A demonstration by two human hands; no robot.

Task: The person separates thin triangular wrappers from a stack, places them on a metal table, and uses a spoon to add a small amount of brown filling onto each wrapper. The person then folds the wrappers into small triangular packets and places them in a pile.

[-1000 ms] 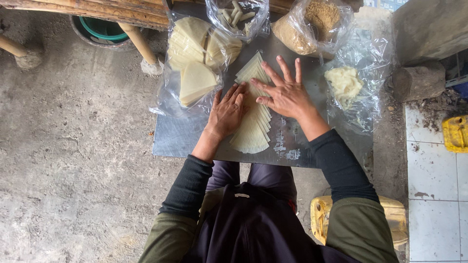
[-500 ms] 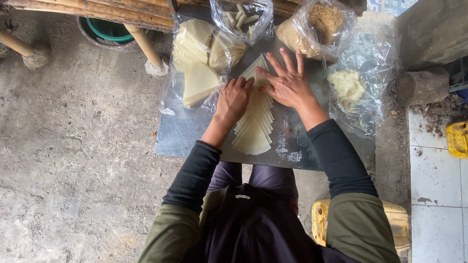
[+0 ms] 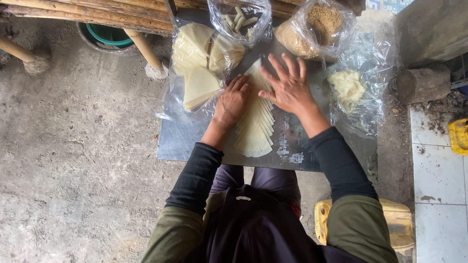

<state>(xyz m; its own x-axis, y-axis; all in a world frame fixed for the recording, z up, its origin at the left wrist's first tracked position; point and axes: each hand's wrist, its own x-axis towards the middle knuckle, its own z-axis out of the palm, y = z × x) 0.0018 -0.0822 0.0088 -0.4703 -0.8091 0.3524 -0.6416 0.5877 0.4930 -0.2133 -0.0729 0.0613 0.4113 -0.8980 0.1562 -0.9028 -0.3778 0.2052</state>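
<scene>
Pressing down on a fanned row of pale, thin wrapper sheets [image 3: 254, 124], the person works over a grey metal counter [image 3: 185, 141] set low above the concrete floor [image 3: 73, 160]. The sheets lie in the middle of the counter, overlapped like shingles from the near edge away toward the far side. The left hand [image 3: 233, 101] rests on the left flank of the row, its fingers [image 3: 242, 85] close together and curled lightly onto the sheets, gripping nothing. The right hand [image 3: 288, 87] lies flat at the far right of the row, fingers spread wide apart, palm down, holding nothing either.

To the far left sits a clear bag of more stacked wrappers [image 3: 197, 61], just beside the left hand. Beyond it is a small bag of pale rolled pieces [image 3: 240, 19], and to the far right a bag of brown crumbs [image 3: 317, 27]. A lump of whitish filling on plastic film [image 3: 347, 86] lies to the right, near the right hand but apart from it.

To my eye, spreading such thin sheets calls for even, gentle pressure from flat palms, sliding rather than pinching, so each edge shows without tearing. Keeping one hand as an anchor while the other fans seems wise.
</scene>
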